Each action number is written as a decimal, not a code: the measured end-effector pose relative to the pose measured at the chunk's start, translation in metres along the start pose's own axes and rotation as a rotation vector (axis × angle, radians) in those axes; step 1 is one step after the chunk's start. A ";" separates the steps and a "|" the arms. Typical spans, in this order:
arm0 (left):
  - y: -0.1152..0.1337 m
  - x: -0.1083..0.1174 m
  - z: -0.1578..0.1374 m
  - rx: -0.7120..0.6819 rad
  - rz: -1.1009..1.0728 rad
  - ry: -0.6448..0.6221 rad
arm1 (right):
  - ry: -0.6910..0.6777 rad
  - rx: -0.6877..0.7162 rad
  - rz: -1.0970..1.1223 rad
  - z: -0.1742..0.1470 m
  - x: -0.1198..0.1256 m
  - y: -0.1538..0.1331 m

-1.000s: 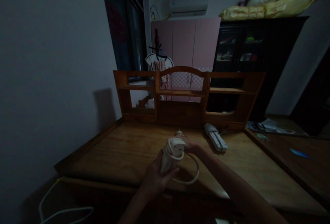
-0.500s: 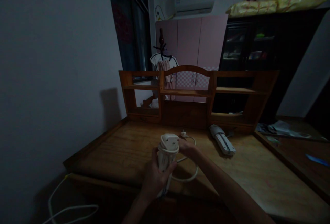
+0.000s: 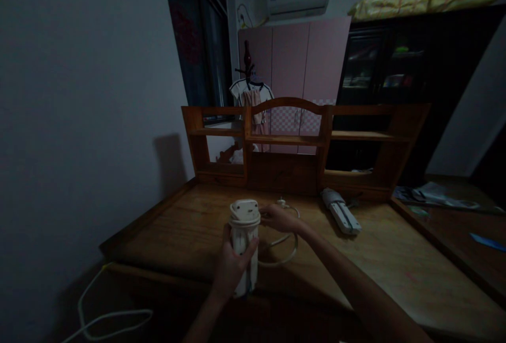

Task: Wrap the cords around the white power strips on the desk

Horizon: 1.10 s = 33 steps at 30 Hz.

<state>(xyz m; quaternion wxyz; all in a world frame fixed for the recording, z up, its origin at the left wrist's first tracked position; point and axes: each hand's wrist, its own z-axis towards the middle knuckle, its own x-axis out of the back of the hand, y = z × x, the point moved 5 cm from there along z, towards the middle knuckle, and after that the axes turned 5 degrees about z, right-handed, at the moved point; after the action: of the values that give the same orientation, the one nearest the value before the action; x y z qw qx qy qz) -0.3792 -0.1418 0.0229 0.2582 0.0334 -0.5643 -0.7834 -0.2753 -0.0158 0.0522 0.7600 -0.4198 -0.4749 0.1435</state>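
A white power strip (image 3: 250,272) stands tilted above the desk's front edge, its socket end up. My left hand (image 3: 231,265) is wrapped around its body. Several turns of white power cord (image 3: 276,264) circle the strip's upper end, and the rest loops down to the desk. At the right of those turns, my right hand (image 3: 281,218) is closed on the cord, its fingertips partly hidden. Just behind that hand the cord's plug (image 3: 281,202) lies on the wooden desk (image 3: 174,227).
Another white power strip (image 3: 344,218), its cord wrapped round one end, lies at the desk's right rear. A wooden shelf unit (image 3: 284,140) runs along the back. A wall (image 3: 98,121) borders the left, where a white cable (image 3: 114,314) hangs low. Papers (image 3: 435,193) lie far right.
My left hand and the power strip have shifted slightly left and turned more upright. My right hand has come out from behind the strip to its right side, and the cord loop has narrowed.
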 end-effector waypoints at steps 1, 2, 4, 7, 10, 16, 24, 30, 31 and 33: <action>-0.002 0.002 0.000 0.012 -0.009 0.013 | 0.027 -0.051 -0.054 -0.005 0.005 0.002; -0.005 0.003 0.001 0.027 -0.021 0.029 | 0.061 -0.106 -0.122 -0.011 0.009 0.003; -0.010 0.005 0.002 0.058 -0.037 0.060 | 0.115 -0.185 -0.271 -0.023 0.016 0.001; -0.014 0.004 0.002 0.063 -0.038 0.085 | 0.177 -0.188 -0.498 -0.039 0.017 -0.010; -0.012 0.003 0.000 0.051 0.011 0.101 | 0.256 -0.181 -0.677 -0.051 0.015 -0.022; -0.003 0.002 -0.006 0.026 0.151 0.143 | 0.356 -0.202 -0.681 -0.073 0.018 -0.036; 0.010 -0.001 -0.017 -0.041 0.172 0.171 | 0.462 -0.286 -0.166 -0.107 0.068 -0.015; 0.011 0.003 -0.036 -0.073 0.194 0.301 | 0.616 -0.372 0.028 -0.140 0.101 0.001; 0.007 0.005 -0.039 -0.059 0.189 0.339 | 0.646 -0.366 0.019 -0.146 0.104 0.000; -0.004 0.009 -0.045 -0.002 0.135 0.397 | 0.720 -0.335 -0.019 -0.155 0.111 -0.007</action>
<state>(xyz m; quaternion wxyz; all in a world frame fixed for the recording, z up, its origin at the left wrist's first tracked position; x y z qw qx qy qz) -0.3734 -0.1839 0.0049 0.4163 0.1492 -0.5026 -0.7429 -0.0897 -0.0293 0.0936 0.8003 -0.5569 -0.1985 -0.0993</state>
